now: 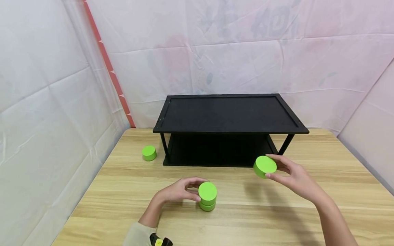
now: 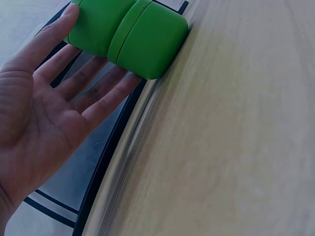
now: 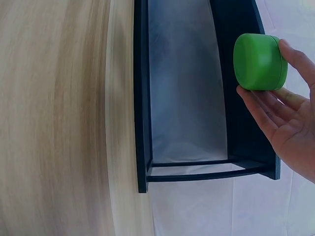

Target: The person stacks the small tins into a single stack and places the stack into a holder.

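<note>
Two green lidded jars (image 1: pixel 207 194) were already stacked on the surface (image 1: pixel 120 194), left hand (image 1: pixel 181 189) curled round them; right hand (image 1: pixel 293 176) pinched a third jar (image 1: pixel 265 165) midair. Looked like the fourth jar (image 1: pixel 149 153), left of the black shelf (image 1: pixel 227 114), remained.

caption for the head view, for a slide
Left grip on two stacked green containers, right grip holding a third near the black rack, a fourth standing left.

Wood-grain tabletop (image 1: pixel 234 222), creased white cloth walls (image 1: pixel 46 109), faded printing (image 1: pixel 274 23) at the back, red strip (image 1: pixel 106 58) near the left corner
</note>
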`<action>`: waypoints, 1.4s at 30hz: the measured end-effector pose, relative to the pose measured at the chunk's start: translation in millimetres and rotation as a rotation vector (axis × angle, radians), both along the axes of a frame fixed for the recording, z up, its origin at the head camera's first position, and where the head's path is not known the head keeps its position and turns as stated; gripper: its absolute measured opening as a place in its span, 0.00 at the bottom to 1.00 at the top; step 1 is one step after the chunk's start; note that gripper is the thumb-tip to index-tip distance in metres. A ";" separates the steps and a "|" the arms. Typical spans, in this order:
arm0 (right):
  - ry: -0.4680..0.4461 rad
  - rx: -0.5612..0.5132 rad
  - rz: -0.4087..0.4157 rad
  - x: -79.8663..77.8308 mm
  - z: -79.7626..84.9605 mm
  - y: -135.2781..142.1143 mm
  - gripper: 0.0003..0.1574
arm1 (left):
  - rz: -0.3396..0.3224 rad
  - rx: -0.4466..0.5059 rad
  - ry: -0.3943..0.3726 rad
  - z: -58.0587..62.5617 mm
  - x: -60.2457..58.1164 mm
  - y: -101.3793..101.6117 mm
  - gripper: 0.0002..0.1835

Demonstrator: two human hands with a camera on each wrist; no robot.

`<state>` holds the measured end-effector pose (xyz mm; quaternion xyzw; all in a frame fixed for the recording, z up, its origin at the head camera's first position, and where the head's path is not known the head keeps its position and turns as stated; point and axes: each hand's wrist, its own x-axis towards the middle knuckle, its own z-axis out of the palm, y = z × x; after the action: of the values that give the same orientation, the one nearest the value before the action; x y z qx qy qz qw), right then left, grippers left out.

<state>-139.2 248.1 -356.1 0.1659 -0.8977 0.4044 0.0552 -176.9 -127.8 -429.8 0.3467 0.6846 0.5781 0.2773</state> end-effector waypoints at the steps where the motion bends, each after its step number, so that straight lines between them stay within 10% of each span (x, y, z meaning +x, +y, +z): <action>1: 0.000 -0.001 0.002 -0.4 0.1 -0.6 0.33 | 0.000 0.001 0.002 0.0 -0.1 0.1 0.30; 42: -0.034 -0.045 0.056 -2.6 1.0 -20.1 0.34 | 0.011 0.003 0.019 -1.8 -0.6 2.2 0.29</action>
<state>-141.8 228.0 -355.1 0.1826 -0.8842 0.4287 0.0323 -177.5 -125.6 -431.5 0.3486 0.6883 0.5774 0.2671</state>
